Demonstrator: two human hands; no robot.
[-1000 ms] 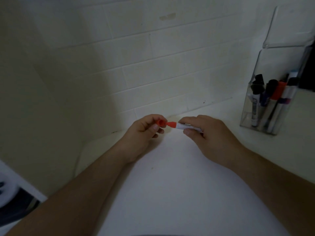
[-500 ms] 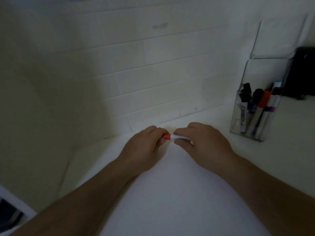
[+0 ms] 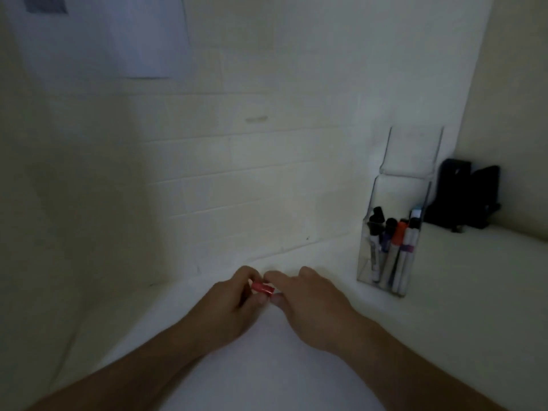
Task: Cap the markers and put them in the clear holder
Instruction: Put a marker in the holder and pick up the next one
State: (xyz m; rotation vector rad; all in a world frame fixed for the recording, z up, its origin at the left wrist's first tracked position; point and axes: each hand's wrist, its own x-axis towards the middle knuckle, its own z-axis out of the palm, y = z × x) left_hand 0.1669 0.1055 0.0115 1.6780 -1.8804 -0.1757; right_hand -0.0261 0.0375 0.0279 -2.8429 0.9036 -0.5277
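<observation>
Left hand (image 3: 231, 295) and right hand (image 3: 311, 301) meet at centre frame over the white countertop (image 3: 444, 292). Left fingers pinch the red cap (image 3: 262, 287); right thumb and forefinger are closed just beside it at its 3 o'clock. Marker barrel is hidden under the right hand, so can't confirm what that pinch holds; judged to be the barrel. Opposed grips w/ hands butted together suit pushing cap onto tip along one axis. Cap looks seated or nearly so, can't tell if clicked home.

Clear holder (image 3: 385, 262) stands at 3 o'clock of the hands, well apart, against the tiled wall (image 3: 237, 173). Several capped markers upright inside, incl. one orange-capped marker (image 3: 398, 235). Black object (image 3: 462, 197) at 2 o'clock behind holder; type unclear.

Vs 1.0 s ago: white barrel and a gap showed between hands; now hands touch, only red cap visible. View has tilted up; paper sheet (image 3: 118, 37) on wall now in frame at 11 o'clock
</observation>
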